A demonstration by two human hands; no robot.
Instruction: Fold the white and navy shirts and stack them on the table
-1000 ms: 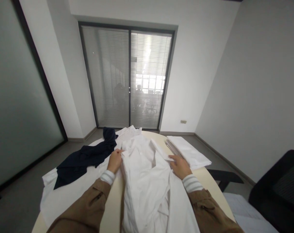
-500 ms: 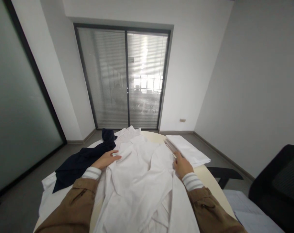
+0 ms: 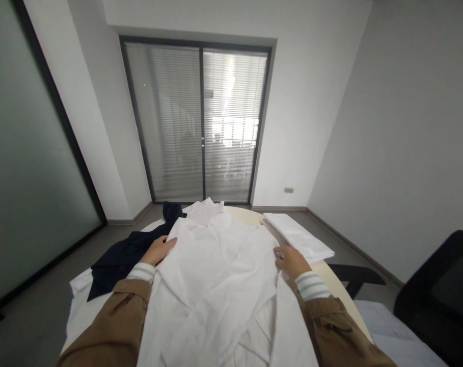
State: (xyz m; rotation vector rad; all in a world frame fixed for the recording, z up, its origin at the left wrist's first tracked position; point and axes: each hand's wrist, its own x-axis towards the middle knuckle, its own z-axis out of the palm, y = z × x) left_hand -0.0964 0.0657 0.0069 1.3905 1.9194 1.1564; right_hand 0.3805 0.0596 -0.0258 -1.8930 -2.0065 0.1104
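A white shirt [image 3: 219,275] lies spread out in front of me, its collar end away from me and its cloth creased in the lower part. My left hand [image 3: 158,251] is closed on the shirt's left edge, fingertips pinching the cloth. At the right edge, my right hand [image 3: 291,260] has its fingers closed on the fabric near the shoulder. A dark navy garment [image 3: 126,255] lies just left of my left hand, on top of other white cloth [image 3: 78,295]. Beyond my right hand sits a folded white stack [image 3: 298,235].
The round cream table [image 3: 340,290] carries the clothes. A black office chair [image 3: 441,290] stands at the right, with papers [image 3: 395,331] low beside it. Glass doors with blinds [image 3: 200,127] are in the far wall.
My left hand has moved left with the shirt's edge, and the cloth between my hands lies wider and flatter. My right hand has shifted slightly right.
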